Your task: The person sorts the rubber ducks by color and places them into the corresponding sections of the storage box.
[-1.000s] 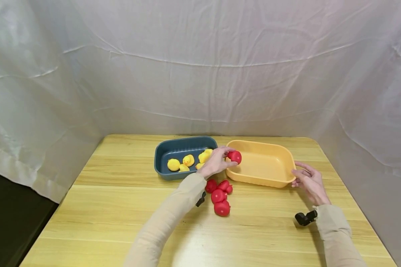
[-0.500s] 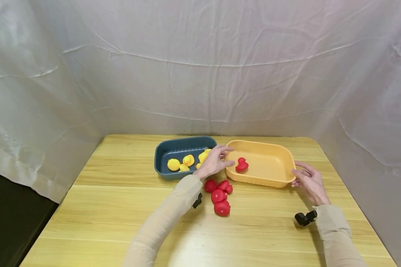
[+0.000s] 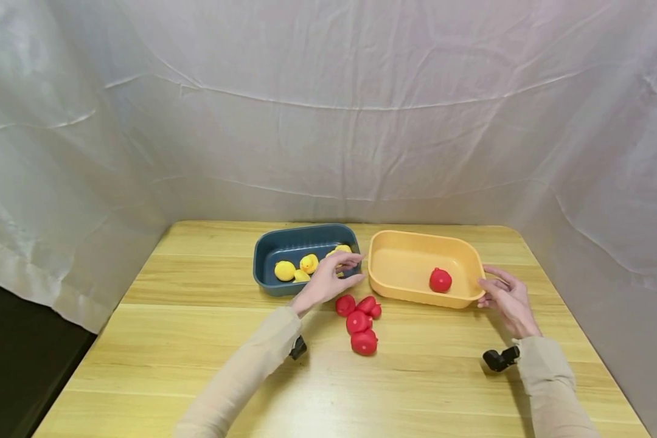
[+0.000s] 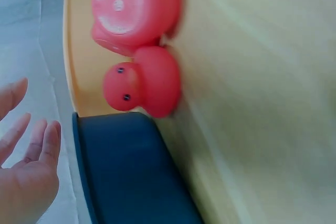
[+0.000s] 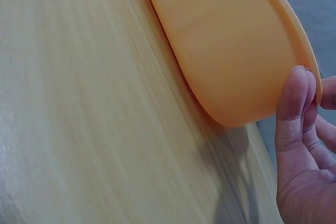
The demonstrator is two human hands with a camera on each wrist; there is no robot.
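My left hand [image 3: 328,277] hovers at the right end of the dark blue bin [image 3: 260,277], fingers loosely extended and holding nothing. In the left wrist view the same hand [image 4: 29,166] appears beside the blue bin's wall [image 4: 126,166]. My right hand [image 3: 509,301] pinches the right rim of the orange bin [image 3: 410,295] between thumb and fingers. One red rubber duck [image 3: 440,280] lies inside that bin, towards its right. Several red rubber ducks [image 3: 364,342] lie clustered on the table in front of the bins; one duck [image 4: 142,82] shows its eyes in the left wrist view.
Several yellow rubber ducks [image 3: 285,271] sit in the blue bin, some partly hidden by my left hand. The bins stand side by side near the back edge of the wooden table [image 3: 416,383]. Pale curtains [image 3: 328,121] hang behind and at both sides.
My left hand has let go of a red rubber duck at the orange bin's left end and drawn back to the left. The duck has moved rightward inside the bin. My right hand stays put.
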